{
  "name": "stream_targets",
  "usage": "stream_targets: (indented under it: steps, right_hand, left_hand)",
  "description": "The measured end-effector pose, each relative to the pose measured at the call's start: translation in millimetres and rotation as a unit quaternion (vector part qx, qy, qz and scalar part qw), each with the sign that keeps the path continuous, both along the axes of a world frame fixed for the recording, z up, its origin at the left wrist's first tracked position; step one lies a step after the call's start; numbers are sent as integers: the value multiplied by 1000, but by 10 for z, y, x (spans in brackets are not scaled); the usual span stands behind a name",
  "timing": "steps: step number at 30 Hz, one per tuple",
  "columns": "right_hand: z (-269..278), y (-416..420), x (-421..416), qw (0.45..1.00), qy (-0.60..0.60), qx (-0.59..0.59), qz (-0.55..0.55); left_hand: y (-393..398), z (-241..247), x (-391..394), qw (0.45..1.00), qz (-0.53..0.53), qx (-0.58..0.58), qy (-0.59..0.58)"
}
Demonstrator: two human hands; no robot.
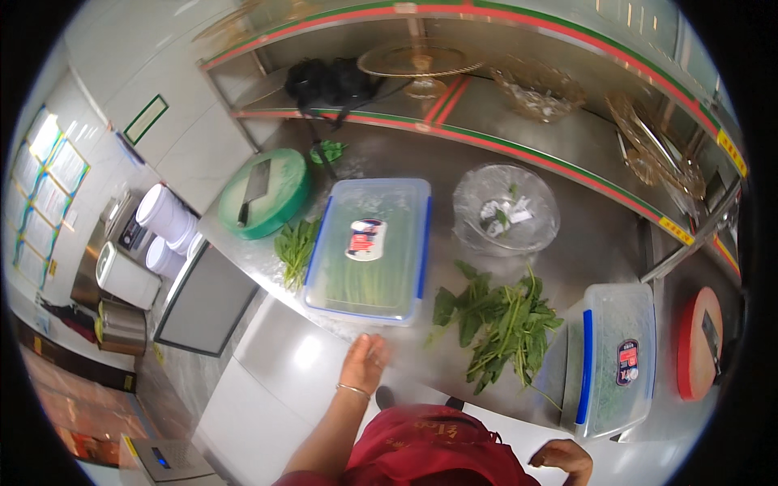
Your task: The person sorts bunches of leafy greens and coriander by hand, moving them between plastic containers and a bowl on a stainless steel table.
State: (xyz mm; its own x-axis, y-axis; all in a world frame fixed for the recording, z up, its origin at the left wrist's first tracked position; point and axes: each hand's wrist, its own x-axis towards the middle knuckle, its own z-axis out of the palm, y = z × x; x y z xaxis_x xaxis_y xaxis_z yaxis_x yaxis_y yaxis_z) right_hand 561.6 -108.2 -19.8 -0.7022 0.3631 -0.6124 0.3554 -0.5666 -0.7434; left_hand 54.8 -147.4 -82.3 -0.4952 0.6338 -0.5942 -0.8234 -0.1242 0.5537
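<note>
My left hand [365, 359], blurred and with a bangle at the wrist, is in front of the near edge of a lidded clear plastic food box [364, 285]. Nothing shows in its loosely bent fingers. Green stalks show through the box's lid, which has blue side clips. To the box's right, a loose pile of leafy greens [507, 328] lies on the steel worktable [419, 364]. Low on the right, beside my red apron [419, 437], is my right hand [565, 458]. Its fingers curl inward and its palm is hidden.
A cleaver [256, 185] lies on a green-rimmed round chopping board [292, 209]. More greens [298, 252] touch the box's left side. A plastic-lined bowl [506, 209] holds scraps. Rightward stand a second lidded box [620, 364] and a red-rimmed board [693, 346] with a knife. A steel shelf [486, 109] overhangs the back.
</note>
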Motion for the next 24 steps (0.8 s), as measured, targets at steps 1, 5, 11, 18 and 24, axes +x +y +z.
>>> stream_targets:
  steps: [1,5,11,18,24]
  right_hand:
    - [53,131,-438,1000,3,-3,24]
    - [-261,194,-1474,989,-76,123,33]
    - [-345,69,-2485,983,-106,147,-15]
    - [-429,80,-2951,980,-113,163,15]
    - [-840,814,-3260,965,-9,254,-62]
  left_hand:
    - [-160,15,-228,997,74,-16,-3]
    - [30,-673,-843,993,-8,19,-115]
    - [329,-1126,-735,987,-147,13,67]
    - [-19,-118,-986,983,-84,-163,26]
    - [-654,307,-1255,992,-23,-128,-4]
